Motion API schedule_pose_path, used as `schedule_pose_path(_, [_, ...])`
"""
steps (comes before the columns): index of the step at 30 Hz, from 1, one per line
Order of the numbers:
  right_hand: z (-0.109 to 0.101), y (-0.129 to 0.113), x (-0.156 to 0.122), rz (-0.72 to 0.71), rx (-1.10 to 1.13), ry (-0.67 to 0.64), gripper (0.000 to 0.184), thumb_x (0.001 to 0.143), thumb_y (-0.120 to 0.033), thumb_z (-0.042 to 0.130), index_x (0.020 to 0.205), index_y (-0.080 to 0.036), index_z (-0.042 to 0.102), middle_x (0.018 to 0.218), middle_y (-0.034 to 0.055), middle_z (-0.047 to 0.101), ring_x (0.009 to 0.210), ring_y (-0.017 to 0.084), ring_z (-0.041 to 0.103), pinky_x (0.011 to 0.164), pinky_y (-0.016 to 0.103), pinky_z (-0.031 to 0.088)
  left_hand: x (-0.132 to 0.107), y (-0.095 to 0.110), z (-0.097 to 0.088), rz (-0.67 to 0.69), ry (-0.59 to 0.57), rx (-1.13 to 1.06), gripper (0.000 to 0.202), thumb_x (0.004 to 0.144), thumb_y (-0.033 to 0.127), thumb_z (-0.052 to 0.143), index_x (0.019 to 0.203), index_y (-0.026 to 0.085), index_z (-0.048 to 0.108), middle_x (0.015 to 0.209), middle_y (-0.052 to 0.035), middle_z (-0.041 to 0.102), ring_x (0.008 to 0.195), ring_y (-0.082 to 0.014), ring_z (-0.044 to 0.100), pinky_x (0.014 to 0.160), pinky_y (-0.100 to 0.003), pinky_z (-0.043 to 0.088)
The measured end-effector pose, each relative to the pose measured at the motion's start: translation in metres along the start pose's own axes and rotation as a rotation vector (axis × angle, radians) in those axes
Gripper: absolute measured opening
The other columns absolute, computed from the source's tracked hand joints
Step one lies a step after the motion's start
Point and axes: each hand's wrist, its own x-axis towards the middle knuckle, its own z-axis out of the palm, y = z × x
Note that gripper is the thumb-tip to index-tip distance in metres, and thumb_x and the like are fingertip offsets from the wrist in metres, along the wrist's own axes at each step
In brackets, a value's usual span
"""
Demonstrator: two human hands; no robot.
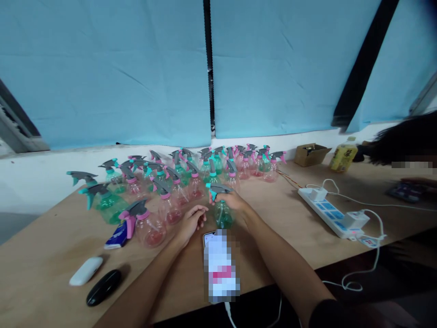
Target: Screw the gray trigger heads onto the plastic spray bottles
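My right hand (pixel 232 199) is wrapped round the neck of a green spray bottle (pixel 223 216) with a grey and teal trigger head. The bottle stands upright just beyond a phone (pixel 221 266), whose screen is blurred out. To the left of that bottle is my left hand (pixel 194 223), empty, its fingers loosely curled and a little apart. Nearest to it on the left stands a pink spray bottle (pixel 170 209). Several more pink and green spray bottles (pixel 196 184) crowd the table behind both hands.
On the brown table (pixel 273 228) lie a white case (pixel 86 270), a black oval case (pixel 104 288) and a blue packet (pixel 118 236). At right are a power strip (pixel 327 214) with cables, a cardboard box (pixel 310 156), a yellow drink bottle (pixel 343 155) and another person's head (pixel 406 139).
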Motion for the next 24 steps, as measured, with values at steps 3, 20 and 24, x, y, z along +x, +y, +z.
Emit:
schedule_pose_path(3, [-0.0015, 0.0039, 0.0022, -0.014, -0.001, -0.011, 0.027, 0.066, -0.021, 0.056, 0.088, -0.018, 0.071, 0.073, 0.0007, 0.067, 0.065, 0.014, 0.058, 0.065, 0.027, 0.046, -0.0004, 0.0005, -0.0001, 0.006, -0.001, 0.006, 0.027, 0.082, 0.041, 0.053, 0.095, 0.02, 0.065, 0.066, 0.0038, 0.057, 0.047, -0.0073, 0.049, 0.042, -0.017, 0.028])
schedule_pose_path(20, [0.0012, 0.0055, 0.0073, -0.028, -0.036, 0.004, 0.033, 0.064, -0.021, 0.056, 0.094, -0.019, 0.071, 0.072, -0.0006, 0.066, 0.065, 0.014, 0.058, 0.067, 0.027, 0.045, -0.002, 0.0042, 0.0012, -0.011, 0.01, -0.008, 0.027, 0.08, 0.043, 0.057, 0.092, 0.02, 0.065, 0.064, 0.0037, 0.057, 0.046, -0.0075, 0.049, 0.041, -0.017, 0.028])
schedule_pose_path(24, [0.002, 0.0067, 0.0066, -0.017, -0.016, 0.017, 0.032, 0.065, -0.022, 0.056, 0.093, -0.018, 0.071, 0.071, 0.0001, 0.066, 0.065, 0.014, 0.058, 0.067, 0.028, 0.046, -0.0025, 0.0052, 0.0013, -0.015, 0.012, -0.001, 0.028, 0.08, 0.043, 0.056, 0.093, 0.02, 0.065, 0.065, 0.0037, 0.057, 0.047, -0.0076, 0.049, 0.041, -0.017, 0.028])
